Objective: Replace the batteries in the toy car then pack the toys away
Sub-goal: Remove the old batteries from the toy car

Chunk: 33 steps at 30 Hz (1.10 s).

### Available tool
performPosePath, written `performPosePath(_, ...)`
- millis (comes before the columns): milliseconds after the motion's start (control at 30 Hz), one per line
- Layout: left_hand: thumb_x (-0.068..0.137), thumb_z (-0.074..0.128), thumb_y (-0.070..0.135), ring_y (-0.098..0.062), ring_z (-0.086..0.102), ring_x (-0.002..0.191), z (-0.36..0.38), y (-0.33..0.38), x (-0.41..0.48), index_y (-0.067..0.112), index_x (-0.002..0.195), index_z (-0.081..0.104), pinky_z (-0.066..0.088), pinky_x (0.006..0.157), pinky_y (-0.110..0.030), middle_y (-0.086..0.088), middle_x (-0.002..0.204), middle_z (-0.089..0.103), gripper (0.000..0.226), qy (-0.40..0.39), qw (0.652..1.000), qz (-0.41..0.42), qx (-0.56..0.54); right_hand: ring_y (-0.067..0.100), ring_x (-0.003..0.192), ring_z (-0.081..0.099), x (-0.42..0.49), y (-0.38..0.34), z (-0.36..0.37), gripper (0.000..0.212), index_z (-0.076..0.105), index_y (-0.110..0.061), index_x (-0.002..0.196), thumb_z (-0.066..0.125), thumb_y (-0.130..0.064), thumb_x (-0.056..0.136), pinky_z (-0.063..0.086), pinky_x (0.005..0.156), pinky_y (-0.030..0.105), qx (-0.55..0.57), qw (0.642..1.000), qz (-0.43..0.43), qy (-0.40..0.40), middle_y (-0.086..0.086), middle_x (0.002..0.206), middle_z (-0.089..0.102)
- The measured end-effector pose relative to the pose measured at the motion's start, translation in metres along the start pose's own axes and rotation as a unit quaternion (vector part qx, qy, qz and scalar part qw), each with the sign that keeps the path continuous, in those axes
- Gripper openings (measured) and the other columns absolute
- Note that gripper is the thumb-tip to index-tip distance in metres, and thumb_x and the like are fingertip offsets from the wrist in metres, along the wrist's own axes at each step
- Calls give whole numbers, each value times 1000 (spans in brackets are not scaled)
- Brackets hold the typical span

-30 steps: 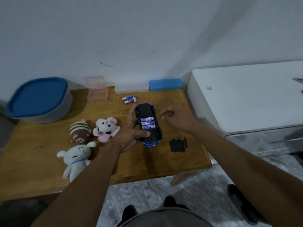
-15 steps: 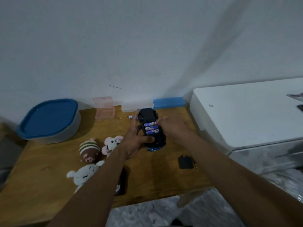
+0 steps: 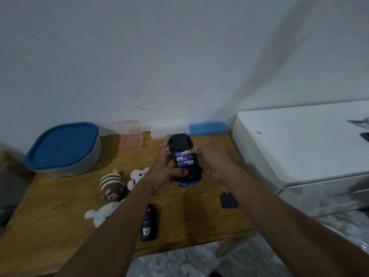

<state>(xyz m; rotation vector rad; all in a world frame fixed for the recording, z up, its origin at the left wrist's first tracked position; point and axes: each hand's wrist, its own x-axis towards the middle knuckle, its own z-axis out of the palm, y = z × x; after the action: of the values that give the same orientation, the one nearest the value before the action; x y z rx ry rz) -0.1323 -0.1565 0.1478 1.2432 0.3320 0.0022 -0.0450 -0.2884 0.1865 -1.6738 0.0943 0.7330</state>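
A blue toy car (image 3: 182, 144) is held upside down above the wooden table (image 3: 50, 216), its black underside facing me. Three blue-and-white batteries (image 3: 184, 158) lie in the open compartment. My left hand (image 3: 165, 170) grips the car from the left, thumb across its near end. My right hand (image 3: 211, 160) touches the car's right side, fingertips at the top battery. The black battery cover (image 3: 228, 200) lies on the table to the right. Loose batteries (image 3: 164, 146) behind the car are mostly hidden.
Three plush toys sit left of my arm: striped brown (image 3: 111, 184), pink (image 3: 137, 175), white (image 3: 101, 214). A black remote (image 3: 148, 224) lies near the front edge. A blue-lidded tub (image 3: 63, 148), pink box (image 3: 130, 134) and blue box (image 3: 207, 128) stand at the back. A white cabinet (image 3: 299, 140) is right.
The car was lifted off the table by my left hand. My right hand moved in from beside it onto the battery compartment. The view tilted up.
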Motion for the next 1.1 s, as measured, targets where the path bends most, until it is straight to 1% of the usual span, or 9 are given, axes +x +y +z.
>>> performPosePath(100, 73, 59, -29, -33, 62, 111, -1, -1, 0, 54, 145, 21, 55, 82, -56, 0, 131, 50, 116, 2, 1000, 1, -3, 14, 85, 65, 0, 1, 1, 18, 65, -12, 104, 66, -19, 87, 46, 57, 23, 2, 1000, -24, 13, 6, 103, 70)
performPosePath(233, 74, 61, -27, -31, 63, 110, 1, -6, -2, 55, 144, 22, 56, 80, -54, 2, 132, 51, 115, 6, 1000, -3, -12, 9, 64, 63, -2, -2, 0, 5, 68, -11, 86, 69, -16, 85, 44, 44, 15, -40, 995, -79, 37, 1, 81, 69)
performPosePath(300, 74, 61, -27, -32, 63, 110, 3, -5, -1, 55, 144, 21, 57, 78, -53, 3, 131, 51, 115, 4, 1000, 0, -12, 10, 68, 66, -1, -1, -1, 9, 66, -15, 78, 74, -14, 81, 50, 51, 19, -56, 992, -102, 39, 1, 83, 70)
performPosePath(467, 73, 61, -28, -30, 66, 106, 7, -1, -1, 55, 144, 22, 57, 79, -53, 3, 130, 52, 116, 3, 1000, 1, 1, 18, 80, 71, 1, 3, 1, 17, 67, -19, 76, 81, -10, 72, 60, 75, 36, -58, 985, -152, 56, 2, 87, 72)
performPosePath(633, 73, 61, -28, -27, 68, 102, 7, -3, -2, 55, 144, 22, 57, 79, -53, 1, 132, 50, 115, -3, 1000, 0, 5, 14, 81, 69, 1, 1, -2, 17, 70, -20, 87, 80, -13, 74, 59, 73, 28, -91, 979, -180, 19, -1, 89, 71)
performPosePath(733, 73, 60, -28, -29, 67, 104, 7, -2, -2, 55, 144, 23, 55, 82, -56, 0, 133, 49, 115, -11, 1000, 1, -1, 7, 77, 68, -3, 1, -6, 14, 71, -20, 90, 78, -20, 78, 53, 63, 19, -118, 973, -200, 9, -4, 89, 72)
performPosePath(833, 73, 60, -28, -31, 65, 108, 7, 0, -2, 56, 143, 23, 54, 83, -57, 1, 135, 48, 116, -17, 1000, -1, -3, 7, 78, 68, -7, -2, -11, 9, 71, -16, 88, 73, -22, 81, 53, 63, 18, -87, 971, -224, 11, -3, 86, 72)
performPosePath(967, 73, 61, -27, -27, 66, 107, 5, -2, -3, 56, 144, 22, 56, 81, -54, 2, 136, 48, 116, -15, 1000, -4, 1, 20, 81, 70, -8, -10, -20, 6, 65, -10, 89, 59, -9, 89, 58, 76, 34, 35, 983, -182, -13, 9, 89, 70)
performPosePath(1100, 73, 63, -26, -26, 66, 106, 7, -3, -2, 56, 143, 23, 56, 80, -53, 3, 133, 51, 116, -13, 1000, -3, 8, 13, 55, 46, -7, -15, -24, 9, 54, -10, 84, 47, -7, 89, 44, 51, 28, 34, 990, -136, -20, 4, 68, 46)
